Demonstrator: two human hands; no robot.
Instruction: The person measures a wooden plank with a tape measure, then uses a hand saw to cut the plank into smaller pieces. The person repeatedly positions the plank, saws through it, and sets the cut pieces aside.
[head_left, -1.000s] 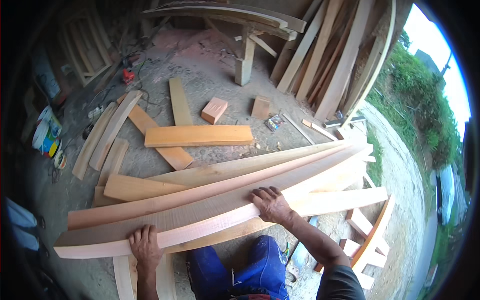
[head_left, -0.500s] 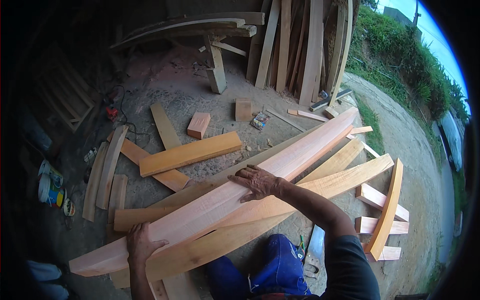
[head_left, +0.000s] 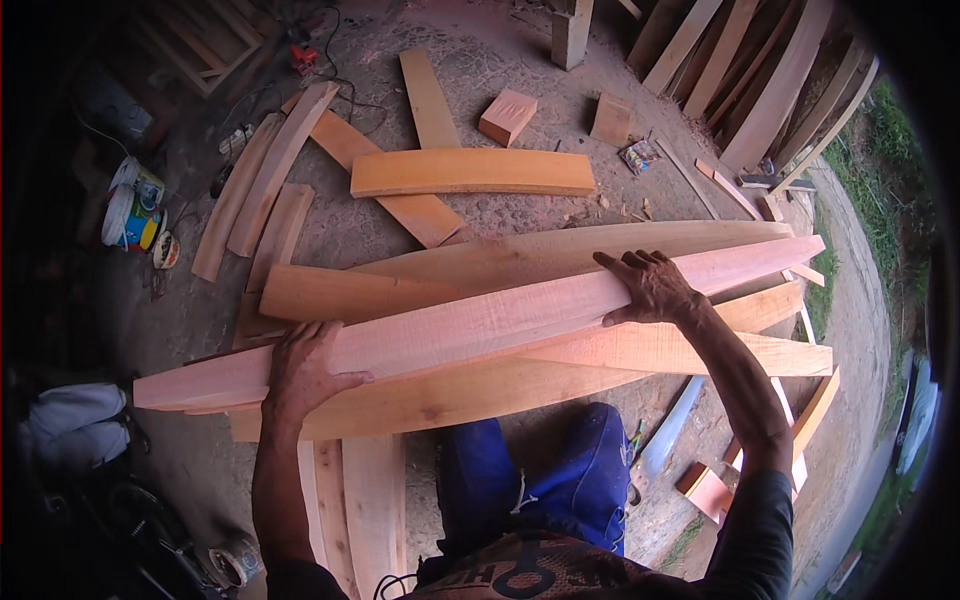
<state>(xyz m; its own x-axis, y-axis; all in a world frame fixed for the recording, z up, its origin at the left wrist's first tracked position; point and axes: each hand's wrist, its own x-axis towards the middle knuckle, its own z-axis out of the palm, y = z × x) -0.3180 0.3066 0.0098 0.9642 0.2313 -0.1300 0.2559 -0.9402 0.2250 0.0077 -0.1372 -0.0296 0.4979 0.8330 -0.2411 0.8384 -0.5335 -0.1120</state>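
A long pinkish wooden beam [head_left: 480,318] runs across in front of me, its right end slightly farther off. My left hand [head_left: 303,372] grips it toward the left end, fingers over the far edge and thumb along the near face. Farther right, my right hand [head_left: 652,287] straddles the beam, fingers at its far edge and thumb at the near side. Underneath and beside it lie other planks: a curved yellowish board [head_left: 450,395] nearest me, a lighter board [head_left: 740,350] at the right, and an orange-brown plank [head_left: 350,292] behind.
Beyond lie a thick orange board [head_left: 470,172] and a pinkish block [head_left: 508,117]. Curved pieces [head_left: 285,165] and a paint bucket [head_left: 135,205] stand left. A handsaw [head_left: 668,430] rests by my right knee. Tall planks [head_left: 780,90] lean at the back right.
The view has turned and tilted down, so the beam lies more crosswise. My right hand has shifted rightward along it, from lying flat to fingers at its far edge.
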